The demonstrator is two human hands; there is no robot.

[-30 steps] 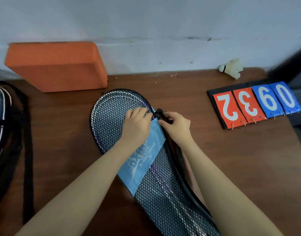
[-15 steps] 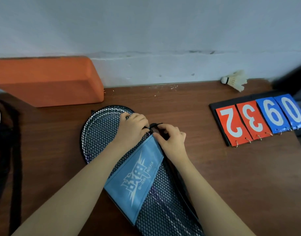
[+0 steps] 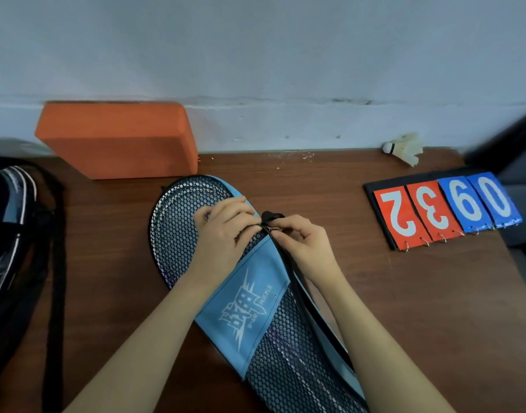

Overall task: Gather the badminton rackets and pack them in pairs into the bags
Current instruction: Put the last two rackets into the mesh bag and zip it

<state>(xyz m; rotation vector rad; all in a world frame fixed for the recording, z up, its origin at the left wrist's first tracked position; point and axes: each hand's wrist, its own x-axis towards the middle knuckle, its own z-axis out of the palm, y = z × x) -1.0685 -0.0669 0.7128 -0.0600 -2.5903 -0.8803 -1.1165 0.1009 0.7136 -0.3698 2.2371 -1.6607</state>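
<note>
A blue racket bag [image 3: 247,305] with black mesh panels lies diagonally on the brown table [image 3: 419,308], its rounded head end toward the wall. Racket frames and strings show faintly through the mesh. My left hand [image 3: 223,231] grips the bag's edge at the head end, fingers curled over the rim. My right hand [image 3: 303,242] pinches the small metal zipper pull [image 3: 272,228] on the bag's right edge, just beside my left fingers. A black strap end sticks up behind the pull.
An orange foam block [image 3: 118,138] sits against the wall at the back left. A black bag with a long strap [image 3: 17,234] lies at the left edge. A white shuttlecock [image 3: 404,147] and a flip scoreboard [image 3: 446,213] lie at the right.
Both hands stay at the same spot on the bag's edge, right fingers still on the zipper pull. The head camera shifted, so the whole scene slid in the frame.
</note>
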